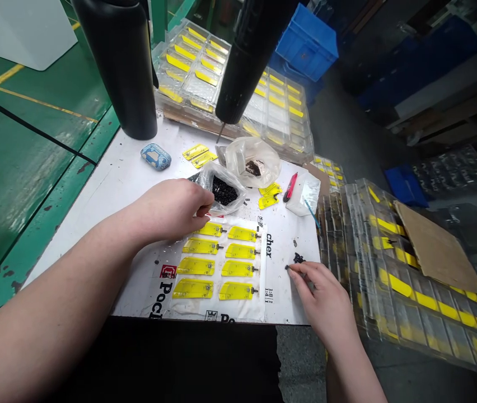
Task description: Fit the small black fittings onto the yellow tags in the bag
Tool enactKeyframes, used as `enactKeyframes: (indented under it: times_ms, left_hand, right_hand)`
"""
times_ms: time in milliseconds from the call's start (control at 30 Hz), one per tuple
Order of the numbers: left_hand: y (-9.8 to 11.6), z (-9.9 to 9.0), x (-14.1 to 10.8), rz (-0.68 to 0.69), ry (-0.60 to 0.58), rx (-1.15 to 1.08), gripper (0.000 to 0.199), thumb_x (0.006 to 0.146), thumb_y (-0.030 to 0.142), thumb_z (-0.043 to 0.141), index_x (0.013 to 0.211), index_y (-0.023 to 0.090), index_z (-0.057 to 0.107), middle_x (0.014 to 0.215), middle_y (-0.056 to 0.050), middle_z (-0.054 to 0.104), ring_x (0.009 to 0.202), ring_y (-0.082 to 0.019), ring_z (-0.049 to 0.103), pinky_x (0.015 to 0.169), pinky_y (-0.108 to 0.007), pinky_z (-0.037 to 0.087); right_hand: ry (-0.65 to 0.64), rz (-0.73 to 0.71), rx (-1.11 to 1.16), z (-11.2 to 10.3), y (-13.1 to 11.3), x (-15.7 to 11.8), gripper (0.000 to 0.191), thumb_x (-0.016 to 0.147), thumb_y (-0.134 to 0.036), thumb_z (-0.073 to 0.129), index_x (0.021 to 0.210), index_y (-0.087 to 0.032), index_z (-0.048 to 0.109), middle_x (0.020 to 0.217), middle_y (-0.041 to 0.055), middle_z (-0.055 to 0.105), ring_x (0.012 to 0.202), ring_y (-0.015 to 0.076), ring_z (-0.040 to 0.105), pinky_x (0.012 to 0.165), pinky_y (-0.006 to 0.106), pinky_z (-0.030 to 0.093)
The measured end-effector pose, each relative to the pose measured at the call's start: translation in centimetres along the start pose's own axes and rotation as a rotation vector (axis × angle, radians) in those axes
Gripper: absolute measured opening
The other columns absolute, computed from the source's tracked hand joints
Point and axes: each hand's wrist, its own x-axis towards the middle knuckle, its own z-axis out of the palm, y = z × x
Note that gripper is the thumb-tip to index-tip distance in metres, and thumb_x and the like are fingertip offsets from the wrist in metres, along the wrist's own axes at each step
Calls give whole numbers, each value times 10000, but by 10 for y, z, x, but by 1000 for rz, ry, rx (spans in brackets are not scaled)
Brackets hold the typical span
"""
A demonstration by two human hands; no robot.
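Head camera: a small dark screw (288, 267) is being pinched between the fingertips of the right hand (322, 299) near the desk's (129, 168) right edge. The left hand (171, 210), loosely curled, is being rested on the tray of yellow parts (217, 260) beside a bag of black screws (224, 190).

Blue crate (308, 39), red pen (291, 186), cardboard sheet (435, 249), blue case (155, 155)

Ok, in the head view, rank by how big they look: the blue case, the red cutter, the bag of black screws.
1. Bag of black screws, clearly largest.
2. Blue case and red cutter: too close to rank; the case is wider, the cutter longer and thinner.
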Motion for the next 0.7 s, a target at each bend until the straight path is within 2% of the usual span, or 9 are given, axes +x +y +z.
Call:
enactKeyframes:
  times_ms: [200, 367, 467, 567, 700]
  left_hand:
    - [0, 1, 0, -1, 4, -6, 176, 910, 339, 655, 771, 244, 606, 796, -27, 720, 721, -203, 582, 633, -349, 299]
    - [1, 0, -2, -7, -5, -2, 168, 911, 327, 647, 773, 242, 604, 793, -22, 713, 703, -199, 567, 617, -351, 302]
    - [2, -2, -2, -1, -3, -9, 149, 895, 306, 653, 767, 242, 609, 776, -12, 701, 682, -191, 546, 608, -350, 300]
    - [1, -3, -3, 10, 21, -2, 121, 871, 277, 648, 761, 242, 615, 759, -10, 692, 666, -190, 524, 602, -353, 292]
    - [-2, -3, -3, 39, 47, -6, 68, 850, 244, 642, 785, 238, 660, 776, -25, 715, 680, -198, 558, 602, -359, 285]
  right_hand:
    - [5, -6, 4, -2, -13, 1, 367, 1104, -551, 559, 1080, -271, 795, 1198, 74, 812, 1069, 305, 786, 953, 451, 633]
    - [15, -21, 124, -11, -47, 0, 238, 1106, -498, 642, 1168, -321, 789, 1201, 9, 846, 1057, 257, 817, 971, 378, 643]
    - [-36, -86, 284, -12, -72, 1, 149, 1102, -435, 701, 1156, -320, 778, 1226, 13, 829, 1089, 232, 803, 1004, 347, 633]
    - [-83, -166, 412, -9, -95, 6, 89, 1103, -367, 719, 1134, -294, 759, 1227, 46, 812, 1117, 237, 786, 975, 340, 645]
    - [-87, -299, 403, -6, -116, 16, 68, 1096, -295, 723, 1146, -299, 770, 1183, 44, 819, 1067, 242, 803, 957, 360, 676]
